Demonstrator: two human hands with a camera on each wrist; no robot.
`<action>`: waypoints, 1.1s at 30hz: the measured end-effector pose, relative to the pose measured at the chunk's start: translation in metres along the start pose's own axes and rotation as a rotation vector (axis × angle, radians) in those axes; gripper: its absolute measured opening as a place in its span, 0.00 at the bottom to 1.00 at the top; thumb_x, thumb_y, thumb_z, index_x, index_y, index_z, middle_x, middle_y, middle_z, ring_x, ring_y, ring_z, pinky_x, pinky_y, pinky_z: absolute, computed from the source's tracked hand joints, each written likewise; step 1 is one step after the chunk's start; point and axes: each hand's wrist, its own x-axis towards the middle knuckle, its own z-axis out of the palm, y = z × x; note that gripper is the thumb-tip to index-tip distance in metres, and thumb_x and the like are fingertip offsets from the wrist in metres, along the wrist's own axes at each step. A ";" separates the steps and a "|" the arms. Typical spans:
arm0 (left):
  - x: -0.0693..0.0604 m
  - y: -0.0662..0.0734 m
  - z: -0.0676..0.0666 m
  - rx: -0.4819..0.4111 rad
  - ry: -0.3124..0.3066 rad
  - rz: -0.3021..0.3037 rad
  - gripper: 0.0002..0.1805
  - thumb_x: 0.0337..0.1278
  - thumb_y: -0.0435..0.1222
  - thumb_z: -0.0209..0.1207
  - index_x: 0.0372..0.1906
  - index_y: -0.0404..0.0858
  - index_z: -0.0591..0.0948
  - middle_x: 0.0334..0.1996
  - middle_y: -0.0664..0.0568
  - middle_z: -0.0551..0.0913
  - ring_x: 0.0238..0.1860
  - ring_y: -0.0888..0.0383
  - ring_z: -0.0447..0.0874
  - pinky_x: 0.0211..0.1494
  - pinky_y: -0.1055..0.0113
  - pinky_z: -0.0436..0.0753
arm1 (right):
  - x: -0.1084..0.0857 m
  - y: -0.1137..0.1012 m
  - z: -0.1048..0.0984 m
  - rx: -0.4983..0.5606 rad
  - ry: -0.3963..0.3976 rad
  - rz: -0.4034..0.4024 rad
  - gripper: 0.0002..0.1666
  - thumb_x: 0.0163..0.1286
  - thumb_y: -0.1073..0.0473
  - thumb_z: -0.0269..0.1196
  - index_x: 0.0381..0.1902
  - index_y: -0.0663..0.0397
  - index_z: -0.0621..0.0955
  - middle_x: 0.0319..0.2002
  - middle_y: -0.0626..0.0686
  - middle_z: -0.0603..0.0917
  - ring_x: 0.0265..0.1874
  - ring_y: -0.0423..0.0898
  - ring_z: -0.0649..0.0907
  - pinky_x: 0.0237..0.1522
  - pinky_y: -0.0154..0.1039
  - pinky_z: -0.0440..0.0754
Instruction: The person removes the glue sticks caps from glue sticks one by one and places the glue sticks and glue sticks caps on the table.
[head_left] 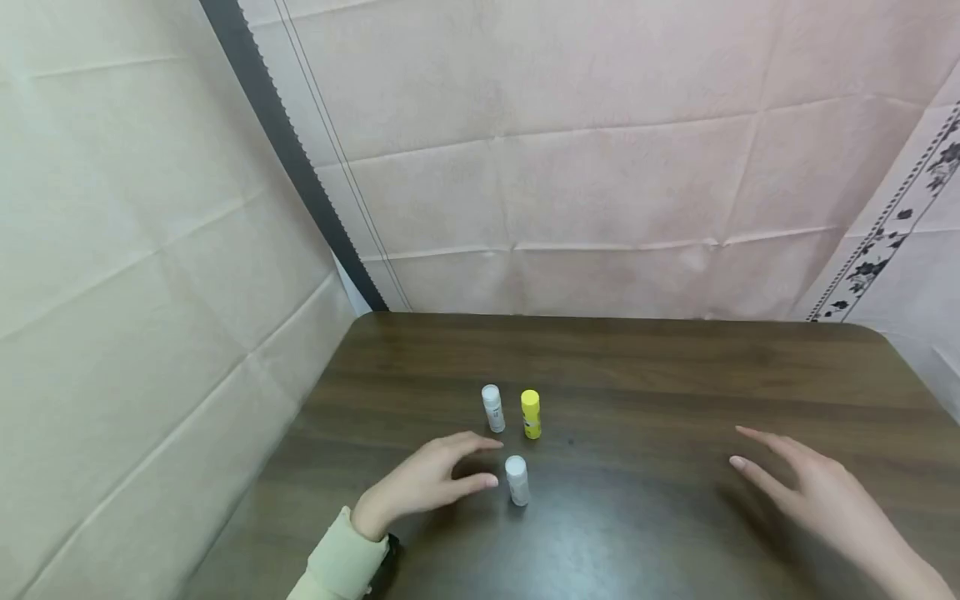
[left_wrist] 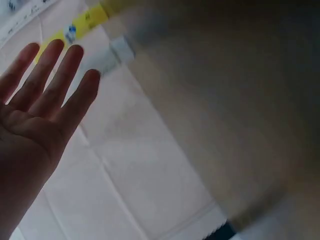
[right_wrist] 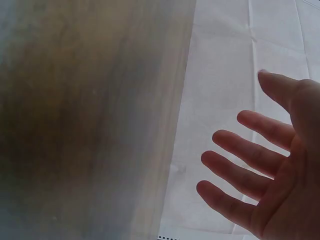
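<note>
Hovering above one brown table (head_left: pixel 637 367) were two hands: the left hand (head_left: pixel 423 477) and, well apart from it, the right hand (head_left: pixel 813 496). Three small capped tubes stood upright on the tabletop, two white and one yellow: the near white tube (head_left: pixel 517 482), the far white tube (head_left: pixel 492 408) and the yellow tube (head_left: pixel 531 414). The far white tube and the yellow tube made a pair, side by side with a small gap between them, the yellow one on the right. The near white tube stood closer to the person.

The left hand had nothing in its grip. Its thumb and forefinger were stretched out just beside the near white tube, with a narrow gap showing, and the forefinger's tip lay near the base of the far white tube. In the left wrist view four of its fingers were spread and fairly straight, with the yellow tube and one pale tube behind them; which of the two white ones that was, I could not tell.

The right hand was likewise empty and relaxed, its four fingers and one thumb spread, over the right part of the table and well apart from all three tubes.

One pale green sleeve (head_left: pixel 341 557) covered the left forearm. Behind the table hung creased pale cloth (head_left: pixel 600 192), with one dark strip (head_left: pixel 300 167) towards the left and one flowered border (head_left: pixel 873 267) on the right.
</note>
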 end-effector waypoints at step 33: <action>0.032 0.016 0.024 -0.069 -0.189 0.161 0.10 0.66 0.48 0.64 0.46 0.51 0.81 0.39 0.70 0.80 0.37 0.73 0.77 0.43 0.74 0.80 | -0.006 0.000 0.012 -0.009 -0.008 -0.061 0.23 0.72 0.47 0.65 0.58 0.53 0.82 0.55 0.60 0.85 0.53 0.66 0.82 0.46 0.66 0.75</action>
